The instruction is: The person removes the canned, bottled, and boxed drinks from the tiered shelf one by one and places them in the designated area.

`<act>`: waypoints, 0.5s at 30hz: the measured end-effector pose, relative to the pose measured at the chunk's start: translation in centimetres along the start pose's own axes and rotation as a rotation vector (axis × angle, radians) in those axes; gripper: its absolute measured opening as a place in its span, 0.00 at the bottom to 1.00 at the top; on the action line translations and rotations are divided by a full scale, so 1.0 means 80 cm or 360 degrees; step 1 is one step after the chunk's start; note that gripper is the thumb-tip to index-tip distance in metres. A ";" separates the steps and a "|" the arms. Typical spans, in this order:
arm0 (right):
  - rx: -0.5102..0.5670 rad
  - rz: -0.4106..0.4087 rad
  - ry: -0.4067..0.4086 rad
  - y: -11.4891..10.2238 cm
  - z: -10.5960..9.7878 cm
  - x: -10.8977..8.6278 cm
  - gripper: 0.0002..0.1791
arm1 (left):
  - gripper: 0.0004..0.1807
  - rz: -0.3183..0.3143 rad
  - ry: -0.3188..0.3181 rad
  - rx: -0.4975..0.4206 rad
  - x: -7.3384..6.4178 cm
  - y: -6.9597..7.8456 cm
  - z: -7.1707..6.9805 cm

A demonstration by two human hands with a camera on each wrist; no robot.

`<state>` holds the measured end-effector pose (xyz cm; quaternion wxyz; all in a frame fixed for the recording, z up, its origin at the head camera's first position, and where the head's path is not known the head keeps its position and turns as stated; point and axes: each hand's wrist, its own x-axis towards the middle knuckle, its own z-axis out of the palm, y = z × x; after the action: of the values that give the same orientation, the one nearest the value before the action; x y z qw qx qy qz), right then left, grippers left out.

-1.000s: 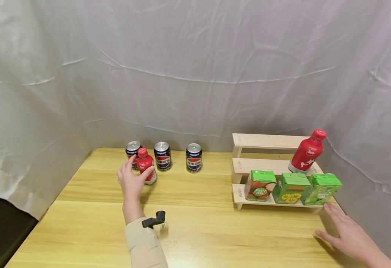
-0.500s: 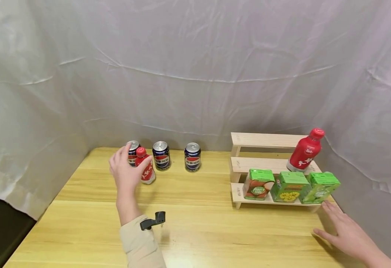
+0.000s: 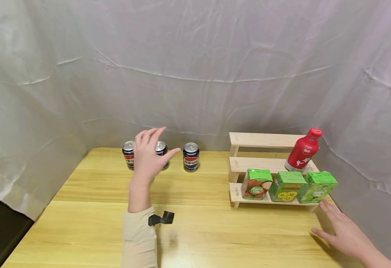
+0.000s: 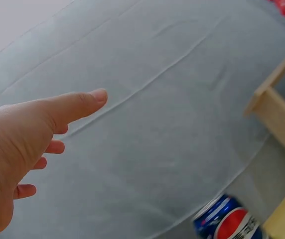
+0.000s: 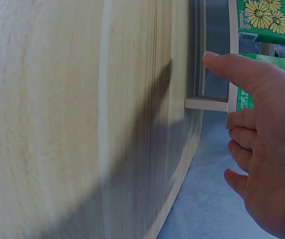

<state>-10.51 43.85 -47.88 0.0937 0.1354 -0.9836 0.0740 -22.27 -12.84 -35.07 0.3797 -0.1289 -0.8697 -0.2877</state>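
My left hand [image 3: 146, 158] is raised over the back left of the table, thumb and fingers spread, in front of the Pepsi cans. In the left wrist view the left hand [image 4: 28, 139] has nothing in its grasp. It overlaps a left can [image 3: 128, 154] and a middle can [image 3: 162, 147]; a third can [image 3: 191, 157] stands to the right. The small red bottle seen earlier is hidden behind the hand. My right hand [image 3: 344, 232] lies by the shelf's front right corner, fingertips right at its edge, below a light green juice box [image 3: 317, 187].
A three-step wooden shelf [image 3: 260, 163] stands on the right. A large red bottle [image 3: 302, 152] leans on its middle step. A red-printed juice box [image 3: 256, 185] and a yellow-flower box [image 3: 287, 187] stand on the bottom step. Grey cloth [image 3: 195, 74] surrounds the table [image 3: 215, 238].
My left hand has come away from around the small red bottle, moved up and right, and spread its fingers. The bottle has gone out of sight behind it. My right hand stays put.
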 end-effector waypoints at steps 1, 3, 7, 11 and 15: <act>0.0001 0.0001 -0.0001 0.000 0.000 0.000 0.51 | 0.42 0.0046 -0.0026 0.0010 0.003 0.006 0.004; 0.0004 0.0012 -0.0016 -0.001 0.000 -0.001 0.52 | 0.41 0.0138 -0.0071 0.0024 0.008 0.017 0.011; 0.0011 0.0028 -0.0038 -0.002 -0.001 -0.001 0.52 | 0.39 0.0334 -0.0137 0.0065 0.016 0.039 0.026; -0.0006 -0.0004 0.0010 -0.002 -0.002 0.000 0.52 | 0.39 0.0501 -0.0192 0.0128 0.023 0.058 0.040; -0.0024 -0.0035 0.0052 -0.002 -0.002 0.001 0.52 | 0.39 0.0605 -0.0310 0.0166 0.030 0.078 0.050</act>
<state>-10.50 43.71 -47.71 0.1115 0.1444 -0.9809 0.0676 -23.49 -5.43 -33.03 0.3473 -0.2979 -0.8761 -0.1518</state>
